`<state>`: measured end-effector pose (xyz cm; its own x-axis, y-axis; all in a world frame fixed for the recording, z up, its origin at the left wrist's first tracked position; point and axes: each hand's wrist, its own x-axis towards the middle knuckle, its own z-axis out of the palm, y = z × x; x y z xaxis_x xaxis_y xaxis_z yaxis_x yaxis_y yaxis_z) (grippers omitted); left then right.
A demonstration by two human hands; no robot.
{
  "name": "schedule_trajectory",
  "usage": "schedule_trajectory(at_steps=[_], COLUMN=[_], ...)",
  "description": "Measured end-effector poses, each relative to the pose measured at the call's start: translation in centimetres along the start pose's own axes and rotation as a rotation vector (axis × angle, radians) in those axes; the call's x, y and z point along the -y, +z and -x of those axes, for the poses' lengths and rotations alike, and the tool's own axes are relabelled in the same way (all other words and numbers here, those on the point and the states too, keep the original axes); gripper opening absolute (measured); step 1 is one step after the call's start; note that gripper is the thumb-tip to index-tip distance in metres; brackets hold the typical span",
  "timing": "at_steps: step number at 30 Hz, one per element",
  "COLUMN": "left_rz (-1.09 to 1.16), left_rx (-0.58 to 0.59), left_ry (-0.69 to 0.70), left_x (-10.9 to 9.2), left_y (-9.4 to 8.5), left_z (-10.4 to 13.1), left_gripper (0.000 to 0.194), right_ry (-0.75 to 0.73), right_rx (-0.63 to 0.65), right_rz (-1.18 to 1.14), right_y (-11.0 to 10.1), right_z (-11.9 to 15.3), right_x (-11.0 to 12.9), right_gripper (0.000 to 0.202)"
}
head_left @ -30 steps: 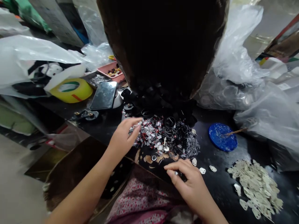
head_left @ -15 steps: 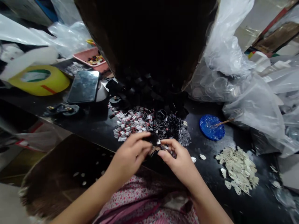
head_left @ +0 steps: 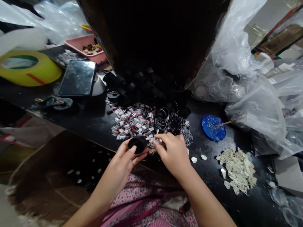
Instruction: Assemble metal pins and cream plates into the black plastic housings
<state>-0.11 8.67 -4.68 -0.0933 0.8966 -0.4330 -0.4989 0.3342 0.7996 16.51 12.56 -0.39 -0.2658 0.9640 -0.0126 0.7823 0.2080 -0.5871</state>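
Note:
A round black cup-shaped part (head_left: 137, 144) is gripped in my left hand (head_left: 126, 159), its hollow side facing up. My right hand (head_left: 171, 151) is just right of it, thumb and fingers closed around small metallic pieces too small to name. Beyond my hands lies a heap of small white and grey cylinders with red rings (head_left: 133, 123). Dark springs or screws (head_left: 163, 126) and thin grey pins (head_left: 187, 134) lie to the right of that heap. Loose pale plates (head_left: 194, 160) rest near my right wrist.
Farther right are a blue dish (head_left: 213, 127) with a stick and a pile of pale plates (head_left: 238, 170). A phone (head_left: 77, 78), yellow tape roll (head_left: 44, 71) and pink tray (head_left: 99, 57) stand left. A large dark box (head_left: 151, 37) is ahead; plastic bags (head_left: 260, 110) lie right.
My left hand has turned and shifted left with the black part, whose opening now shows. My right hand has moved slightly left, fingers over the small parts. The view has shifted a little.

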Motion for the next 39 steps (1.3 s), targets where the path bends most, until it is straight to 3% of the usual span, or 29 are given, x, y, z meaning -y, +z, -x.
schedule_trajectory(at_steps=[4,8,12,19,26,28,31,34,39], left_rz=[0.148,0.189,0.198,0.171,0.275,0.281,0.270,0.258,0.269], left_rx=[-0.032,-0.020,0.007,0.060,0.138,0.108,0.062,0.068,0.067], left_ry=[0.008,-0.057,-0.062,-0.102,-0.146,-0.134,-0.123,-0.121,-0.068], left_x=[-1.0,-1.8,-1.9,-1.2,-0.7,-0.6,-0.4,-0.1,0.0], left_y=[0.6,1.0,1.3,1.9,1.8,1.8,2.5,3.4,4.1], left_z=[-0.5,-1.6,-2.4,-1.3,-0.9,-0.7,-0.3,-0.3,-1.6], left_gripper=[0.015,0.018,0.020,0.021,0.014,0.013,0.013,0.016,0.021], right_ry=[-0.049,-0.049,-0.039,0.033,0.034,0.034,0.042,-0.007,-0.058], right_rx=[0.000,0.020,0.001,0.007,0.074,0.039,-0.063,-0.038,0.000], right_rz=[0.392,0.498,0.449,-0.068,-0.168,-0.101,0.191,0.394,0.361], right_y=[0.5,0.9,0.7,-0.1,-0.9,-1.3,-1.5,-1.2,-1.1], right_z=[-2.3,-3.0,-2.7,-0.9,-0.7,-1.5,-3.4,-4.8,-4.4], right_x=[0.8,1.3,1.0,0.1,-0.1,-0.4,-0.9,-1.1,-1.3], right_gripper=[0.015,0.010,0.010,0.007,0.014,0.018,0.026,0.023,0.018])
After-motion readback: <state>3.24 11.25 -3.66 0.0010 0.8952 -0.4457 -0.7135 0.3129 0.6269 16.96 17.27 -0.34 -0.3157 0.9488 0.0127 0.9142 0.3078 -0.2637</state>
